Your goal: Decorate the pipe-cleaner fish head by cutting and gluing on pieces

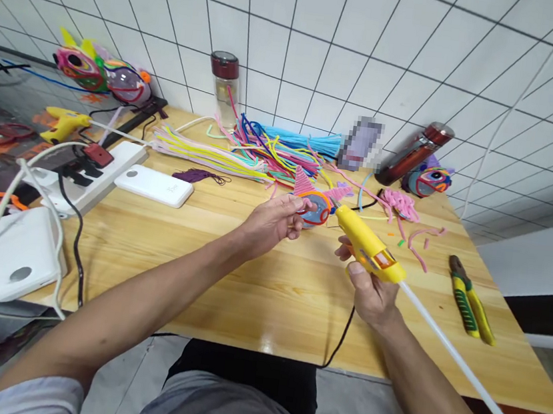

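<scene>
Pinched in my left hand [277, 224] is a small round craft figure [315, 210], a clear ball trimmed with orange and red pipe cleaner. Pink pipe-cleaner points [304, 182] stand up from its top. My right hand [370, 289] is wrapped round a yellow hot glue gun [367, 244], whose nozzle is close to the figure's upper right side; whether it touches I cannot tell. A long white glue stick [468, 368] sticks out of the gun's back end. Behind the figure lies a pile of coloured pipe cleaners [278, 150].
Yellow-green pliers [469, 301] lie at the right, near pink pipe-cleaner coils [400, 204]. A red thermos [417, 154] and a glass bottle [225, 86] stand by the wall. At left are a power strip [121, 161], white power banks [155, 185], cables and another yellow glue gun [67, 125].
</scene>
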Action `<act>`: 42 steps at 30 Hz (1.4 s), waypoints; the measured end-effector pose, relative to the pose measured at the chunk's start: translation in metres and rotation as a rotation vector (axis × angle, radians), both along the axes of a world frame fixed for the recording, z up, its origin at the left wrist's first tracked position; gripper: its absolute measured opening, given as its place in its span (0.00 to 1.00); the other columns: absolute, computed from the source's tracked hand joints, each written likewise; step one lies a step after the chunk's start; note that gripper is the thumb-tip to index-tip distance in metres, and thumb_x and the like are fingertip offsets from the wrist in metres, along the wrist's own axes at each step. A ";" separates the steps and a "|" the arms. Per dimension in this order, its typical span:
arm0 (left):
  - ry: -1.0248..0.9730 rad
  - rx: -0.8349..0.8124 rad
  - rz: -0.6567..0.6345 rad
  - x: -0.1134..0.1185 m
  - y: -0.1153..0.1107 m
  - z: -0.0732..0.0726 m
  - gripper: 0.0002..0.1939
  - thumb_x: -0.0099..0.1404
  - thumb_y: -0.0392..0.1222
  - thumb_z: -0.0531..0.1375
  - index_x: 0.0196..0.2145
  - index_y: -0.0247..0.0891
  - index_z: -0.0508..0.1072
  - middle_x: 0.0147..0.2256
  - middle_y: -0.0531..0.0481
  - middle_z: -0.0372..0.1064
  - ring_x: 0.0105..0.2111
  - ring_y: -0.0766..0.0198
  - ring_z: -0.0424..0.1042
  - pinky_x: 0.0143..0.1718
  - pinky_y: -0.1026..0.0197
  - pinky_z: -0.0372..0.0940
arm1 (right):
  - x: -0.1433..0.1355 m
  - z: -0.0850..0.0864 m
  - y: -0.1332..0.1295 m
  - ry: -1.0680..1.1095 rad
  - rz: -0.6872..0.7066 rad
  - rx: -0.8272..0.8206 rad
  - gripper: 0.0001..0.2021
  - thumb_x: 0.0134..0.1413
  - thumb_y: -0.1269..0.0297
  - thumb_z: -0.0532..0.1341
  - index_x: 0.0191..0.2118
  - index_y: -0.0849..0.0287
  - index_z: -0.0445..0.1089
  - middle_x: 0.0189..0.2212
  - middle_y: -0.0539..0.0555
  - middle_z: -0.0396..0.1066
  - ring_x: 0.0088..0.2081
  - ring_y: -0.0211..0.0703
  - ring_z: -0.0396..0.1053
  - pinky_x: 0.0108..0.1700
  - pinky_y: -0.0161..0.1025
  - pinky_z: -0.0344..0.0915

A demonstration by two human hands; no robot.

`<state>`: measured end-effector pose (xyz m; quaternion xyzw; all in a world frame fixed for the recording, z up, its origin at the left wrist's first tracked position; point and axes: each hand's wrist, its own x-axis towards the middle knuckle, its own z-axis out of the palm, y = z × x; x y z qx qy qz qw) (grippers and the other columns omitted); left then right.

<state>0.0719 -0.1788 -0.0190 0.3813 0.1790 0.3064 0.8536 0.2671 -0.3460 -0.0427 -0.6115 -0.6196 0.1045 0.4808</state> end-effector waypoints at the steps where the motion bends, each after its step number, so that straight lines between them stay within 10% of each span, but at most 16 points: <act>1: -0.009 -0.005 -0.009 0.000 0.000 -0.001 0.20 0.58 0.49 0.78 0.38 0.36 0.76 0.40 0.50 0.75 0.26 0.73 0.66 0.25 0.67 0.59 | 0.000 -0.003 0.002 0.015 0.013 0.020 0.19 0.72 0.44 0.57 0.52 0.51 0.77 0.47 0.59 0.78 0.45 0.57 0.78 0.52 0.60 0.78; 42: 0.059 0.013 -0.020 0.004 -0.009 -0.007 0.18 0.64 0.49 0.75 0.36 0.35 0.74 0.28 0.53 0.70 0.22 0.73 0.65 0.24 0.68 0.58 | 0.001 -0.010 0.003 0.012 0.095 0.028 0.14 0.74 0.48 0.61 0.45 0.51 0.76 0.38 0.56 0.77 0.37 0.49 0.76 0.41 0.48 0.75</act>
